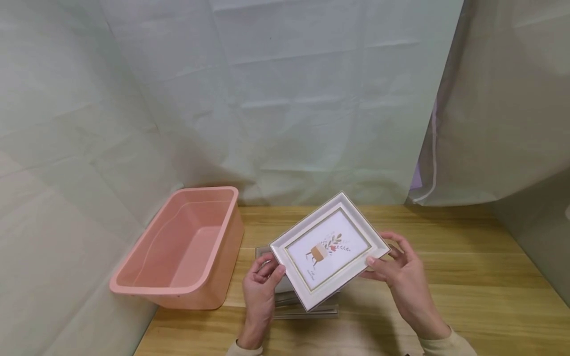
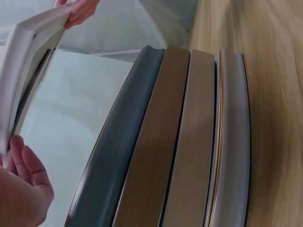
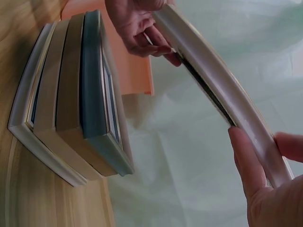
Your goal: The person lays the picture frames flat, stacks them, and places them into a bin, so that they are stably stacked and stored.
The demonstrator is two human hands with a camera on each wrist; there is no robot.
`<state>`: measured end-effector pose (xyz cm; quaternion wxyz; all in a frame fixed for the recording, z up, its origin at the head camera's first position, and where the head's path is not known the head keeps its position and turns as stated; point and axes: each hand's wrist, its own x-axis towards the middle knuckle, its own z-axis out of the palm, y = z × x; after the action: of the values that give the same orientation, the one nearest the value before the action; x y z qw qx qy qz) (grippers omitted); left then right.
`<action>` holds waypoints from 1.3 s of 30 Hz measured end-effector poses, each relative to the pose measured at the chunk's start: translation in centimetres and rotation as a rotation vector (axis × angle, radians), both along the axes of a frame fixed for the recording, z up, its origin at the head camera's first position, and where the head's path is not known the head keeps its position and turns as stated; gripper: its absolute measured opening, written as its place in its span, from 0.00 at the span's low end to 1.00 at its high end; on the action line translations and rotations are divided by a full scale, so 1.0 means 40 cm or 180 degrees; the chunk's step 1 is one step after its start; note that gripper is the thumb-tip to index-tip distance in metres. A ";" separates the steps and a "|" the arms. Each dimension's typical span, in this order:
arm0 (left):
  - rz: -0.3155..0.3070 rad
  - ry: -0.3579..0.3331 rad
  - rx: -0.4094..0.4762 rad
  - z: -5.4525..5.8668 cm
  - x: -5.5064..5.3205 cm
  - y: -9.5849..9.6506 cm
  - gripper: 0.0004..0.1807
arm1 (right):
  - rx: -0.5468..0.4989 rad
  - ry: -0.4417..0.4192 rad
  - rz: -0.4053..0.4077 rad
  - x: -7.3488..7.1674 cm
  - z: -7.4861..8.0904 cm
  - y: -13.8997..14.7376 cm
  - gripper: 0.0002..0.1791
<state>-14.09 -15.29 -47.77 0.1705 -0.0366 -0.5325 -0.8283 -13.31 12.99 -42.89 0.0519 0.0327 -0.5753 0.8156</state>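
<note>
A white picture frame [image 1: 307, 295] with a thin gold inner edge surrounds a print of a plant in an orange pot on legs. Both hands hold it tilted in the air above a stack of frames. My left hand [image 1: 260, 291] pinches its left corner, thumb on the front. At the right corner my right hand [image 1: 409, 282] grips it, thumb in front and fingers behind. Beneath, the stacked picture frames [image 3: 68, 94] show blue, brown, tan and whitish edges in the wrist views; in the head view the held frame and left hand mostly hide them.
A pink plastic tub [image 1: 211, 267] stands on the left of the wooden table [image 1: 481, 277], against the pale sheet. Pale fabric sheets [image 1: 294, 109] hang behind and at both sides. No contents show in the visible part of the tub.
</note>
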 end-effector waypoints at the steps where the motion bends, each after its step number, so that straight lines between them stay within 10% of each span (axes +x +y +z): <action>1: -0.0008 0.0015 0.0000 0.002 0.000 0.000 0.19 | 0.0006 0.0008 0.0045 0.000 -0.001 0.001 0.31; 7: -0.0300 0.0207 -0.0238 -0.011 0.000 -0.019 0.26 | 0.0135 -0.0013 0.0145 0.002 -0.011 -0.002 0.40; 15: -0.0632 0.0565 -0.1244 -0.037 0.006 -0.064 0.61 | 0.0692 -0.0310 0.0286 -0.002 -0.013 -0.009 0.53; 27: -0.0201 -0.0081 -0.3007 -0.020 0.025 -0.116 0.82 | 0.1035 -0.0255 0.0405 -0.017 -0.043 -0.038 0.53; 33: -0.0092 0.0177 -0.3343 -0.021 0.007 -0.143 0.82 | 0.1001 -0.0261 0.0398 -0.029 -0.073 -0.058 0.50; 39: -0.0143 -0.0029 -0.3428 -0.032 -0.011 -0.169 0.79 | 0.1298 -0.0357 0.0227 -0.047 -0.098 -0.081 0.49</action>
<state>-14.52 -22.06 -49.04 0.1075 -0.1266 -0.8817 -0.4417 -15.20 9.75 -46.81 -0.0168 0.0175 -0.7289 0.6841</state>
